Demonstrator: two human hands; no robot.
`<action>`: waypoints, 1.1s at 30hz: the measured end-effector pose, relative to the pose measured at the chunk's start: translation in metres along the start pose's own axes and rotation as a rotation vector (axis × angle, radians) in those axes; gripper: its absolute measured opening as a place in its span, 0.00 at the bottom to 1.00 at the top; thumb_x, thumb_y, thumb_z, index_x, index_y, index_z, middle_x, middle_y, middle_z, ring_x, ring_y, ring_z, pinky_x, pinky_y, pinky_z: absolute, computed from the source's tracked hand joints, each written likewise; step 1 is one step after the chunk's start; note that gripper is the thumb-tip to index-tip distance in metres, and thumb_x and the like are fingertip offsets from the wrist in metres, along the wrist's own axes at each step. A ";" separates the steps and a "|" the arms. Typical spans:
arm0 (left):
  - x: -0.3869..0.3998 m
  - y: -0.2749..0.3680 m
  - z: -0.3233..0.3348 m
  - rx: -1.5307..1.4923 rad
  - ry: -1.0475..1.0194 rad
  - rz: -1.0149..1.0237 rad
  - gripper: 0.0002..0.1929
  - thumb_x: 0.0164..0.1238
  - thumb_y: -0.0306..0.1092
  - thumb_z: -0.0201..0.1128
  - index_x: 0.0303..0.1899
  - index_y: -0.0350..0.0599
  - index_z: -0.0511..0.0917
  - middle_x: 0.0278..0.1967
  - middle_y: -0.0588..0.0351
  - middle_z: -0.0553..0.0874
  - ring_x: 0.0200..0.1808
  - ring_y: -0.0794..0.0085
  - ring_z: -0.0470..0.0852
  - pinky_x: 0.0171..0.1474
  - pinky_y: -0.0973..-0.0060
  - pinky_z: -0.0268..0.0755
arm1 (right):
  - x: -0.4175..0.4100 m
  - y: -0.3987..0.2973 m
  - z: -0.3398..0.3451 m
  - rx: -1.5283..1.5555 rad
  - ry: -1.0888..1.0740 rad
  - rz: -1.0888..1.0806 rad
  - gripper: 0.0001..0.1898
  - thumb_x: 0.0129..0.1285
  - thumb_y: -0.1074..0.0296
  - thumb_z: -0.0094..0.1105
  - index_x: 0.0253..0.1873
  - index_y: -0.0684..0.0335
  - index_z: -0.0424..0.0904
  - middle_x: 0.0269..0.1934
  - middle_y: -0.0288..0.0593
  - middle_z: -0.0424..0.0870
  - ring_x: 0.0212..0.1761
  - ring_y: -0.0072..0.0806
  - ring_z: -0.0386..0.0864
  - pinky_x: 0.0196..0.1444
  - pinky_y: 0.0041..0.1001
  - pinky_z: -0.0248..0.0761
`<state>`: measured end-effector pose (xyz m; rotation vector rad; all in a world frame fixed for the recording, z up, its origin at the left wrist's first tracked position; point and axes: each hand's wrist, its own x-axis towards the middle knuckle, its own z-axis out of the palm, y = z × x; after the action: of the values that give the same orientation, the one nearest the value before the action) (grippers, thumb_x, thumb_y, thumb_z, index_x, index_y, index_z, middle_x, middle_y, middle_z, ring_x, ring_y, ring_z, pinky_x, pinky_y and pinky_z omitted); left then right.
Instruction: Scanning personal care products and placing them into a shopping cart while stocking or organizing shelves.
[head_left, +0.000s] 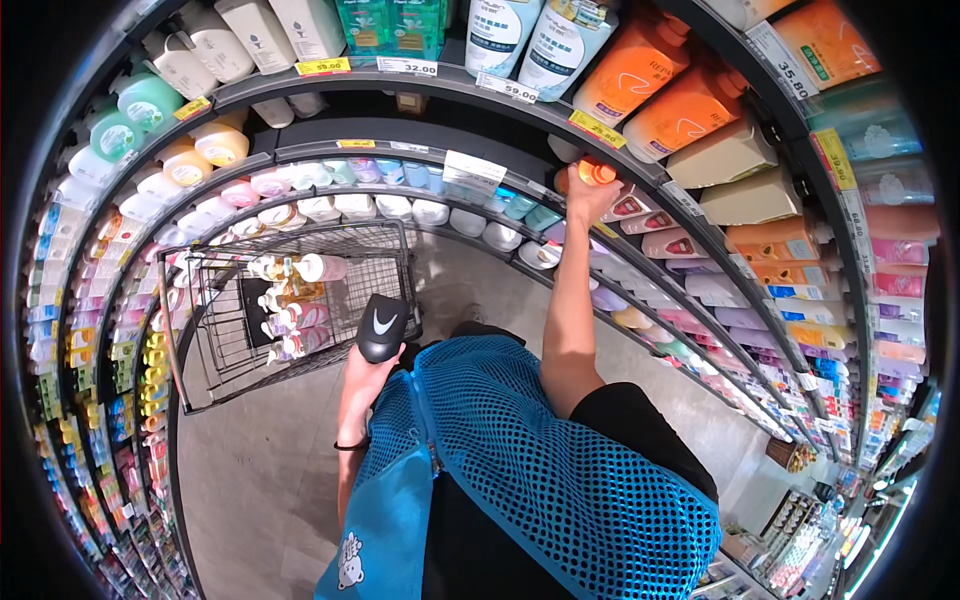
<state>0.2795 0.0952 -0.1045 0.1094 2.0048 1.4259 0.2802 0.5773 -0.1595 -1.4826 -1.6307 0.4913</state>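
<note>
My left hand (370, 375) is wrapped around a black bottle (383, 328) with a white swoosh mark, held upright in front of my body. At the shelf, my right hand (591, 196) grips an orange bottle (598, 172) by its upper part; its lower part is hidden by my fingers. Pink-and-red packs (630, 208) stand just to the right of that hand. To my left is a wire shopping cart (367, 232) holding several pump bottles (300, 300), some pink, some amber and white.
Curved by the lens, shelf tiers wrap around me with price labels along their edges. Large orange pump bottles (634, 67) and beige cartons (724, 156) stand on the shelf above my right hand. White pump bottles (262, 34) line the top left. Grey floor (255, 480) lies below.
</note>
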 end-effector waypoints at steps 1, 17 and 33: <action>0.001 -0.001 -0.001 -0.002 0.007 -0.002 0.13 0.64 0.36 0.77 0.40 0.36 0.86 0.30 0.59 0.89 0.31 0.78 0.84 0.36 0.74 0.76 | -0.005 0.000 -0.006 0.003 -0.006 -0.002 0.45 0.42 0.60 0.83 0.63 0.71 0.66 0.59 0.63 0.74 0.60 0.59 0.75 0.68 0.47 0.68; 0.016 0.023 -0.036 0.118 0.049 0.079 0.15 0.64 0.38 0.77 0.43 0.36 0.85 0.28 0.60 0.87 0.31 0.80 0.80 0.37 0.72 0.75 | -0.066 -0.003 -0.120 0.598 -0.502 -0.226 0.40 0.53 0.76 0.79 0.70 0.65 0.65 0.66 0.47 0.69 0.69 0.36 0.69 0.74 0.33 0.62; -0.030 -0.055 -0.114 -0.119 0.234 -0.002 0.21 0.67 0.41 0.73 0.52 0.35 0.82 0.37 0.55 0.88 0.40 0.76 0.83 0.47 0.71 0.78 | -0.313 -0.097 -0.039 0.532 -1.586 -0.445 0.44 0.45 0.75 0.79 0.70 0.61 0.66 0.63 0.47 0.75 0.65 0.39 0.75 0.67 0.36 0.71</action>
<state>0.2553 -0.0321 -0.1173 -0.1164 2.0974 1.6155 0.2303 0.2509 -0.1649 -0.0616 -2.4888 1.9198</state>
